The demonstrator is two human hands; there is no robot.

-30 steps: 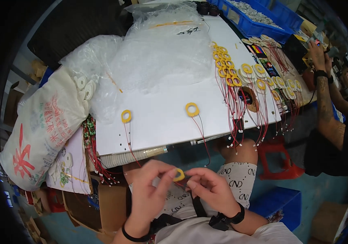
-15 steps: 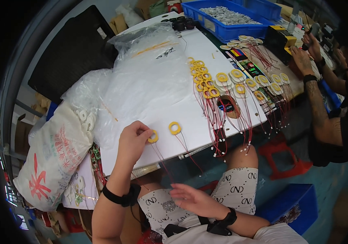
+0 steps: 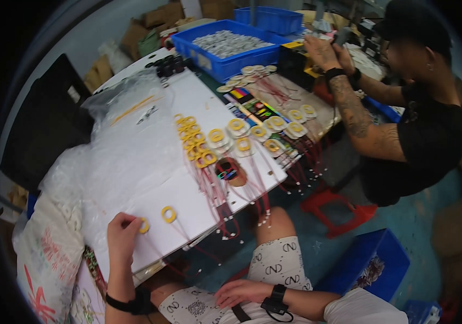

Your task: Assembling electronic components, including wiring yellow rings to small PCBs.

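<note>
My left hand (image 3: 122, 237) is at the table's front left, its thumb and fingers pinching a yellow ring-shaped coil (image 3: 144, 225) by its edge. Thin wires trail from that coil toward the front edge. Just to its right, a second yellow coil (image 3: 164, 214) lies flat on the white tabletop (image 3: 133, 189), its leads running over the edge. My right hand (image 3: 241, 292) lies over my lap, fingers stretched out and holding nothing. Farther right sits a cluster of yellow coils (image 3: 192, 141), beside white discs topped with yellow rings (image 3: 216, 137); their red leads hang off the edge.
Clear plastic sheeting (image 3: 128, 124) covers the table's left part, near a printed white sack (image 3: 52, 237). A blue bin (image 3: 209, 60) of small white pieces stands at the back. On the right, another person (image 3: 430, 124) works beside a red stool (image 3: 344, 216) and a blue floor bin (image 3: 387, 264).
The view has swung to the right, so the table appears farther left. My left hand still pinches the same coil. My right hand has settled lower over my lap.
</note>
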